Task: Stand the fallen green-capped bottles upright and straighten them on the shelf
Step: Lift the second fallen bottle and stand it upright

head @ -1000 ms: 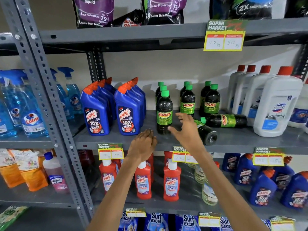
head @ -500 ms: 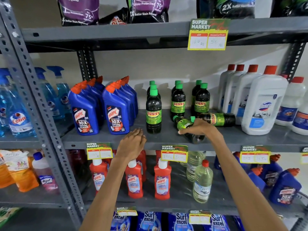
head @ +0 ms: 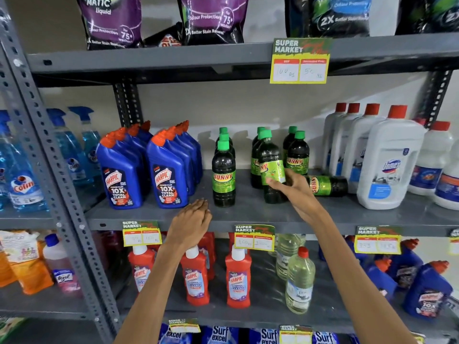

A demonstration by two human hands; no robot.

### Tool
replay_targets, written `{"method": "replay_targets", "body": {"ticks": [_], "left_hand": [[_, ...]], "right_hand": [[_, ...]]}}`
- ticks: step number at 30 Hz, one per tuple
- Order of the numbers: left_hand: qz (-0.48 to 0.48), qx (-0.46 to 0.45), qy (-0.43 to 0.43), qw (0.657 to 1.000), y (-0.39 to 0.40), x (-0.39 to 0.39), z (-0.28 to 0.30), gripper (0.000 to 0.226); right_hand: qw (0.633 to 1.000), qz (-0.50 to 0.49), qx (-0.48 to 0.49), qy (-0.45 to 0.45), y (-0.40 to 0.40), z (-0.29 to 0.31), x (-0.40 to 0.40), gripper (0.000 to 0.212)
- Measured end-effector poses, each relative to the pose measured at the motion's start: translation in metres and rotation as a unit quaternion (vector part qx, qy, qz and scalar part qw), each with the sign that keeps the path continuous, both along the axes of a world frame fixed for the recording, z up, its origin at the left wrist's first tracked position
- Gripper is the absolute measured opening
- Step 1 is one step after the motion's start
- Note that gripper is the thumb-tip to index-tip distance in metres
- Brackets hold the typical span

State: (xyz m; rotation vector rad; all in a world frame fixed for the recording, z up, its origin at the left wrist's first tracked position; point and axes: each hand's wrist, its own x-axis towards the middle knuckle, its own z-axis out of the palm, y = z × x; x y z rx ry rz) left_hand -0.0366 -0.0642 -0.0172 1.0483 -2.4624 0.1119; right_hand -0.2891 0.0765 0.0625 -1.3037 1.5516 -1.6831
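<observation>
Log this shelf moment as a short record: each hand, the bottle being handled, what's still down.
right hand: grips held bottle at its label
held bottle: nearly upright, slight tilt, green cap up
left hand: rests on shelf edge, holds nothing
fallen bottle: on its side, beside the white jugs
other green-capped bottles: upright

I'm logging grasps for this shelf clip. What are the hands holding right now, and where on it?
The right hand grips a nearly upright green-capped bottle at its label, mid-body. The left hand holds nothing, resting on the shelf edge.
</observation>
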Motion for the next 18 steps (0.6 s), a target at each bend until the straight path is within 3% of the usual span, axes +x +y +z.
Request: {"method": "replay_targets", "body": {"ticks": [14, 18], "left_hand": [[-0.001, 0.0, 0.015, 1.0, -0.003, -0.001, -0.002, 0.051], [-0.002, -0.005, 0.015, 1.0, -0.004, -0.001, -0.004, 0.049]], "right_hand": [[0.995, 0.09, 0.026, 0.021, -0.036, -0.026, -0.02, 0.06], [0.996, 0.046, 0.042, 0.058, -0.038, -0.026, -0.021, 0.068]]}}
